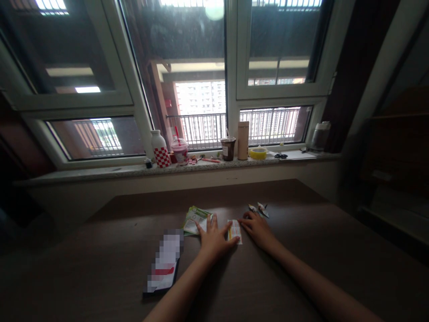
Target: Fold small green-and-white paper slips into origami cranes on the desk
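A small printed slip of paper (pixel 235 231) in white, yellow and red lies flat on the brown table. My left hand (pixel 216 239) is spread, its thumb and index finger on the slip and its other fingertips over a fanned stack of green and white printed papers (pixel 194 219). At the slip's upper right corner rest the fingertips of my right hand (pixel 257 228), palm down with the fingers stretched out. Just beyond that hand are small folded paper pieces (pixel 262 208), partly hidden by its fingers.
A dark-edged flat object with a blurred-out top (pixel 166 261) lies left of my left forearm. Along the windowsill stand a red-checked white bottle (pixel 161 150), a pink drink cup (pixel 180 152), a dark cup (pixel 228 149), a tan flask (pixel 243 141), yellow tape (pixel 258 154) and scissors (pixel 280 156).
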`<state>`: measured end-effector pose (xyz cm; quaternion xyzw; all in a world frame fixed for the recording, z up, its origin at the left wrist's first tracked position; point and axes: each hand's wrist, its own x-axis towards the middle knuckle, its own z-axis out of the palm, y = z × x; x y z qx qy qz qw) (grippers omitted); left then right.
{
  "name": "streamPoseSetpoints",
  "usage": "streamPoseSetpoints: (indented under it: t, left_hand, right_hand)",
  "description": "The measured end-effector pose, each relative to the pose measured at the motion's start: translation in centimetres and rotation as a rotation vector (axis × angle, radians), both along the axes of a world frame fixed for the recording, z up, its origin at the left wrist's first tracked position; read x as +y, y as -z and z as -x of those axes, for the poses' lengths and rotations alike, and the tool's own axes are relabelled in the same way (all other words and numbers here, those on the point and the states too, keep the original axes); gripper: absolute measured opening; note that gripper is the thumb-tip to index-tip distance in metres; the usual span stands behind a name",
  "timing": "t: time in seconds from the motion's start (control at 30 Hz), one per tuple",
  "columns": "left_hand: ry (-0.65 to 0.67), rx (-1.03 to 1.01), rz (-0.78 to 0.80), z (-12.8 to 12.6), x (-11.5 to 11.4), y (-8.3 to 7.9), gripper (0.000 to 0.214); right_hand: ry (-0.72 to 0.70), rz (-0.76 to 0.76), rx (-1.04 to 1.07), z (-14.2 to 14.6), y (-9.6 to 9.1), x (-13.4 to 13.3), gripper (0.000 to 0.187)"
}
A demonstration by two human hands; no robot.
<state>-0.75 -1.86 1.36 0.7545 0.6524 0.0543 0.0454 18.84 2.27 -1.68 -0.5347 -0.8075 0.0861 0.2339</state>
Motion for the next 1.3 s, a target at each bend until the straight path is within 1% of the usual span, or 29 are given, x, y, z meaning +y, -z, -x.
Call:
streamPoseSetpoints:
  t: [0.23,0.37,0.47,0.53,0.63,0.73,0.9,1.07,1.3]
  left_hand:
    - [0.0,-0.014,-0.015,0.14,0.11,0.32,0.072]
    - [0.016,-0.018,-0.019,0.11,-0.01,0.14,0.069]
    - [0.005,-0.011,-0.008,-0.04,-0.14,-0.15,0.068]
    - [0.003,-0.009,-0.004,-0.13,-0.21,-0.31,0.068]
    - [0.0,-0.008,0.001,-0.14,-0.22,-0.38,0.068]
    - [0.004,-0.011,0.0,-0.06,-0.15,-0.23,0.068]
    - [0.003,-0.003,-0.008,-0.04,-0.08,-0.03,0.068]
    - [0.001,-0.004,0.006,-0.05,-0.06,-0.1,0.069]
    - [0.014,-0.028,-0.024,0.14,0.15,0.31,0.069]
  right_hand:
    - [0.047,-0.052,-0.044,0.39,0.35,-0.11,0.032]
    - [-0.002,-0.079,0.014,0.14,0.61,-0.11,0.032]
    - [-0.047,-0.085,0.067,-0.11,0.83,-0.08,0.029]
    - [-0.064,-0.078,0.091,-0.17,0.93,-0.04,0.026]
    - [-0.043,-0.052,0.108,-0.08,0.9,0.03,0.023]
    - [-0.025,-0.018,0.12,0.06,0.69,0.13,0.021]
    - [-0.041,0.015,0.165,0.02,0.35,0.24,0.018]
    - [-0.057,0.038,0.177,-0.19,0.5,0.35,0.019]
    - [-0.083,0.072,0.191,-0.51,0.54,0.17,0.028]
